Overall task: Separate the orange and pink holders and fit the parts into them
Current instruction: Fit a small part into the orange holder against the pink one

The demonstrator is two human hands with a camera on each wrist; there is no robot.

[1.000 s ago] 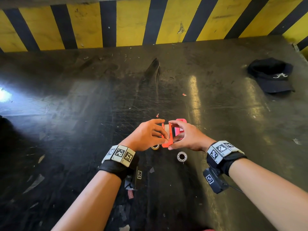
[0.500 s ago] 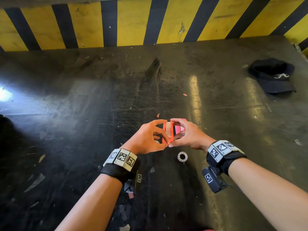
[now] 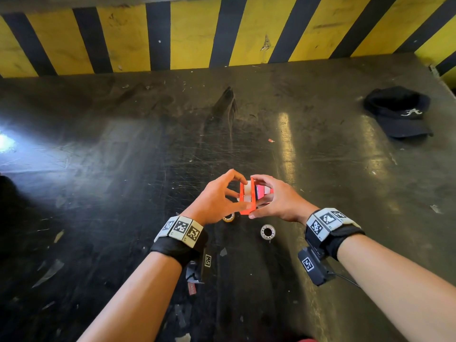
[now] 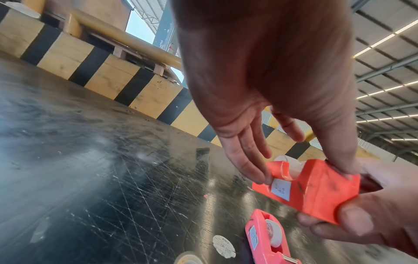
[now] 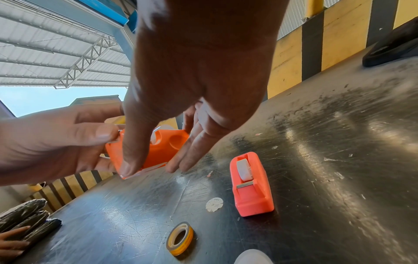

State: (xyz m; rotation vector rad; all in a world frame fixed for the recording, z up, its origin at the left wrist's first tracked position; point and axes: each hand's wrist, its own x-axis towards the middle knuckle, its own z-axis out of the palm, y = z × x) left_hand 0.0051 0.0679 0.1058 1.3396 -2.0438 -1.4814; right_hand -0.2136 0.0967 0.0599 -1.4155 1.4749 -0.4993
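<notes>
I hold the orange holder [image 3: 246, 199] just above the dark table, a white roll showing in its slot. My left hand [image 3: 243, 193] pinches its left end between thumb and fingers [image 4: 260, 176]. My right hand [image 3: 254, 197] grips the other end, thumb [image 5: 130, 160] on one face and fingers on the other. The pink holder [image 5: 251, 185] stands apart on the table with a white roll inside; in the head view it shows behind my right fingers [image 3: 262, 191]. A yellow tape roll [image 5: 179, 238] and a clear roll [image 3: 267, 231] lie loose near my wrists.
A black cap [image 3: 398, 112] lies at the table's far right. The yellow and black striped wall [image 3: 197, 33] closes the far edge. A round white sticker [image 5: 214, 204] is stuck on the table [image 3: 123, 169]. Another person's hand [image 5: 11, 239] rests by a dark bundle at the left.
My hands have drawn closer together round the orange holder, and it has turned from tilted to more upright. The loose rolls have not moved.
</notes>
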